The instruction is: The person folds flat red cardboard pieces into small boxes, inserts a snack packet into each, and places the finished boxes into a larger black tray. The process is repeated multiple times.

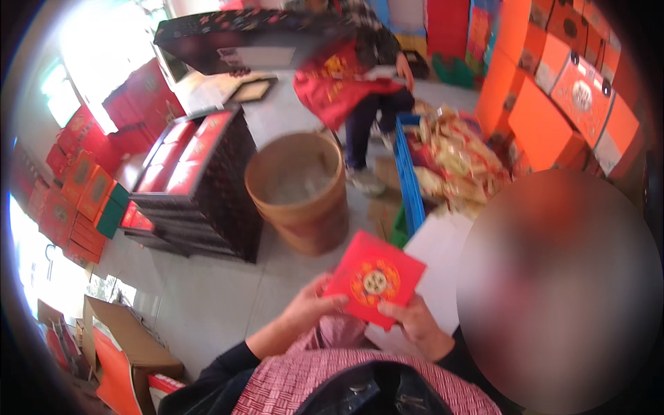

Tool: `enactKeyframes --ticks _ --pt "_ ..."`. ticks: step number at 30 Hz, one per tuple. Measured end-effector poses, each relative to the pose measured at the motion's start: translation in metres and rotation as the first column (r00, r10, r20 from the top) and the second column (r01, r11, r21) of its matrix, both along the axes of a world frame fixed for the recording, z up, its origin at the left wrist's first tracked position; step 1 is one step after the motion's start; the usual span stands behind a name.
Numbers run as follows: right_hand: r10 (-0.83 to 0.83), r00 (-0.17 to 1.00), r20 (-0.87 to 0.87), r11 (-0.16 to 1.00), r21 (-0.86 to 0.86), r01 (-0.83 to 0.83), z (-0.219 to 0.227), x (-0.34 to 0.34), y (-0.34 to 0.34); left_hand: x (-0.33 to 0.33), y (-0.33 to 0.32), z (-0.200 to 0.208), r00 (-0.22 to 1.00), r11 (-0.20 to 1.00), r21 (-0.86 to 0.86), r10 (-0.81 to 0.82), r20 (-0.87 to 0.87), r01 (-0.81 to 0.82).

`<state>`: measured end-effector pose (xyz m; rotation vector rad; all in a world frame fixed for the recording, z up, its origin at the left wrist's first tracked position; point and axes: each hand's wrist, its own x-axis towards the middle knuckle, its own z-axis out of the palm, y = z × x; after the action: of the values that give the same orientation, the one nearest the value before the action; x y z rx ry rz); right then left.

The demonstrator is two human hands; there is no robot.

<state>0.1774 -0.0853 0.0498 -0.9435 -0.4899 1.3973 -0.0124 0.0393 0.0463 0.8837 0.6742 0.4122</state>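
Note:
A flat red square box (354,294) with a round gold emblem lies between my two hands, above my lap. My left hand (311,304) grips its left edge, thumb on top. At its lower right corner, my right hand (417,324) holds on with the thumb pressed over the face. The fingers under the box are hidden. Just beyond the right hand lies a pale flat surface (436,270). A patterned red-and-white cloth (332,377) covers my lap.
A tan round bin (266,197) stands ahead. To its left are stacked dark trays (207,221) with red boxes (197,155). A blue crate (408,173) holds wrapped packets (460,159). Another person in a red apron (328,90) carries a large dark lid (207,45). Orange boxes (543,117) pile up at right.

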Motion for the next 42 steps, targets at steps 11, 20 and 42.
enactKeyframes --ticks 11,20,42 --pt "0.138 0.987 0.086 0.979 -0.161 -0.123 0.002 0.018 0.007 0.012 0.008 0.015 1.0 0.997 0.076 0.028 0.001 -0.028" --pt "-0.038 0.968 0.247 0.999 -0.025 0.046 0.016 0.055 -0.012 0.0 0.064 0.051 0.97 0.961 0.181 0.18 0.163 -0.208" --pt "-0.177 0.925 0.336 0.959 -0.151 0.238 0.003 0.07 -0.026 0.041 0.264 -0.003 0.867 0.973 0.188 -0.023 -0.498 0.134"
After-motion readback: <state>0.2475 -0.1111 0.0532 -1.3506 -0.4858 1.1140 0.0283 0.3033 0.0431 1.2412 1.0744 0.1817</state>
